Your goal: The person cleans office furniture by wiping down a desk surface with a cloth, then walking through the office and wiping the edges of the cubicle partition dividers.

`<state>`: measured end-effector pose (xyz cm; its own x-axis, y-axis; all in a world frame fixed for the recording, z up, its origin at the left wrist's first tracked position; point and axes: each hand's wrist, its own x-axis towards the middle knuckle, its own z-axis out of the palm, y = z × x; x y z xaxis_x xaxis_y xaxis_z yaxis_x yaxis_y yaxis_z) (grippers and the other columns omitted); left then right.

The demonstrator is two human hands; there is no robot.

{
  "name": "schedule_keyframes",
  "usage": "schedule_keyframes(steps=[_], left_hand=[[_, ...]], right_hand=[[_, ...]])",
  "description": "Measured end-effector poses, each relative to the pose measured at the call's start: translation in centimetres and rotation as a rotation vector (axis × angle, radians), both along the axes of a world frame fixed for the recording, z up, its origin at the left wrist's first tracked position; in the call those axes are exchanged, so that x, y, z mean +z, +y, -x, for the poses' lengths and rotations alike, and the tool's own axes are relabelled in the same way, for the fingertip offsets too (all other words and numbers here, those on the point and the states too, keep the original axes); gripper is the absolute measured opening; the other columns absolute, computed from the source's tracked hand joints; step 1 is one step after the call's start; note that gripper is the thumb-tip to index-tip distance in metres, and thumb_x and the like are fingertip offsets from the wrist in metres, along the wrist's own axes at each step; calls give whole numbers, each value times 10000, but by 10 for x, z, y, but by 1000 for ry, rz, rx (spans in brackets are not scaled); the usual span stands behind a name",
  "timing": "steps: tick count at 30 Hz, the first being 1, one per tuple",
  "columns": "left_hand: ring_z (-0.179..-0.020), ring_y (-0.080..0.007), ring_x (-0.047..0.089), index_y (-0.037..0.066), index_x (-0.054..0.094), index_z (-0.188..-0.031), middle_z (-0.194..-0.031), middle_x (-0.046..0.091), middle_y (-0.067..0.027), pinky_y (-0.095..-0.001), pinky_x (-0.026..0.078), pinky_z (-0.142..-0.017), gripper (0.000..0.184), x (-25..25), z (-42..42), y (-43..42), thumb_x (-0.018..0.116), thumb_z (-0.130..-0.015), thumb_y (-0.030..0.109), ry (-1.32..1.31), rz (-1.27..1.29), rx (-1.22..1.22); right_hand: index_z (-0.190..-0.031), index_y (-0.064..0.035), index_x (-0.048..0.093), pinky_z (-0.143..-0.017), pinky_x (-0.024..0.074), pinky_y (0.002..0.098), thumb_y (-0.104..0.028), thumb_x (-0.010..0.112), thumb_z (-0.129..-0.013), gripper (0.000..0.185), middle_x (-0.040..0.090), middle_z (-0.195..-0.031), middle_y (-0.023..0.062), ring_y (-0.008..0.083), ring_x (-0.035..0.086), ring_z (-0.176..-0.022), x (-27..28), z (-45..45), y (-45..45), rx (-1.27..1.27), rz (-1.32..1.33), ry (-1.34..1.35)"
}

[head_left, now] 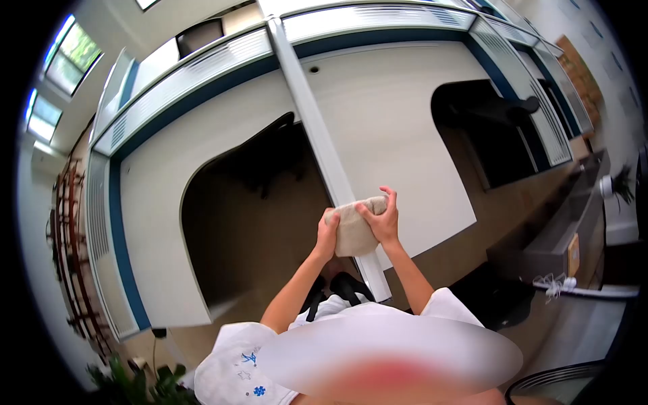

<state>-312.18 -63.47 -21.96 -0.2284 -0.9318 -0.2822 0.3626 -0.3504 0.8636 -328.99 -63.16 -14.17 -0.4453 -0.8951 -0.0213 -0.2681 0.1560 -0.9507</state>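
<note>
A folded beige cloth [355, 233] is held up between both hands, over the near end of the white divider [317, 135] that separates two desks. My left hand [327, 234] grips its left edge, the thumb on top. My right hand [383, 220] holds the upper right side, thumb pressed on the cloth and one finger sticking up. The fingers beneath the cloth are hidden. Whether the cloth touches the divider I cannot tell.
White desks [385, 101] lie on both sides, edged by low partitions [378, 17]. Black chairs [466, 104] stand at the desks. A grey cabinet [540, 236], a white cable [555, 286] and a potted plant [622, 185] are at the right. A wooden rack [73, 250] stands far left.
</note>
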Motion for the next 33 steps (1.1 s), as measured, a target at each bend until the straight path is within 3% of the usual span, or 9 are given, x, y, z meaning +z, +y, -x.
schedule_keyframes(steps=[4,9,14,15,19,26,29,31,33], left_hand=[[-944,-112,557,35,587,-1136,-1010,602,-23,-282,476,-856,518,-10,-6,-15,720,-921,487,249,-126,-143],[-851,-100,559,13,639,-1013,-889,616,-6,-277,466,-779,380,-9,-48,-58,792,-863,326,-2,-3,-564],[-838,-83,568,15,659,-997,-900,648,-2,-254,471,-741,379,1,-59,-109,830,-854,322,-56,141,-932],[-840,-75,572,4,651,-1021,-905,655,0,-247,473,-734,370,0,-62,-115,824,-877,298,-10,126,-991],[-914,-98,606,-26,605,-1147,-990,665,-28,-271,504,-808,385,-5,-70,-137,774,-933,246,59,97,-1175],[-985,-130,639,4,576,-1240,-1070,672,-58,-294,519,-851,387,11,-95,-195,734,-961,220,-34,293,-1147],[-1033,-218,648,39,587,-1246,-1102,672,-96,-349,524,-884,405,13,-137,-255,760,-900,158,-353,546,-849],[-1097,-315,615,69,596,-1247,-1164,650,-128,-401,515,-928,457,39,-177,-307,757,-820,94,-730,999,-563],[-1170,-345,563,76,588,-1261,-1245,613,-125,-423,487,-983,526,41,-215,-355,770,-768,103,-902,981,-407]], right_hand=[[-1323,-54,493,-750,545,359,-405,899,-721,806,635,-916,108,211,645,-825,-5,-1,-10,-62,30,131],[-1322,-62,509,-676,547,372,-412,890,-697,812,607,-995,106,223,635,-785,-9,1,-14,-52,-53,267],[-1065,-77,533,-904,440,422,-508,878,-653,689,583,-1036,99,316,584,-986,42,-37,3,-176,-113,923],[-1209,-57,518,-945,452,465,-529,876,-636,824,586,-1179,123,335,592,-1087,55,-49,11,-28,-230,950],[-1418,-44,429,-1054,425,510,-519,894,-592,1061,471,-1444,156,369,536,-1258,48,-100,15,-104,-356,795],[-1388,-49,452,-1019,453,503,-460,901,-571,1019,514,-1401,156,372,563,-1218,38,-121,-48,-238,-433,880],[-1353,-54,467,-970,482,508,-449,899,-575,973,554,-1342,150,379,591,-1165,32,-125,-115,-210,-370,886],[-1339,-51,471,-946,501,502,-448,896,-585,953,568,-1310,156,384,605,-1140,28,-131,-173,-194,-355,908],[-1326,-49,473,-931,518,495,-448,890,-600,928,579,-1279,164,387,616,-1120,27,-138,-241,-156,-339,896]])
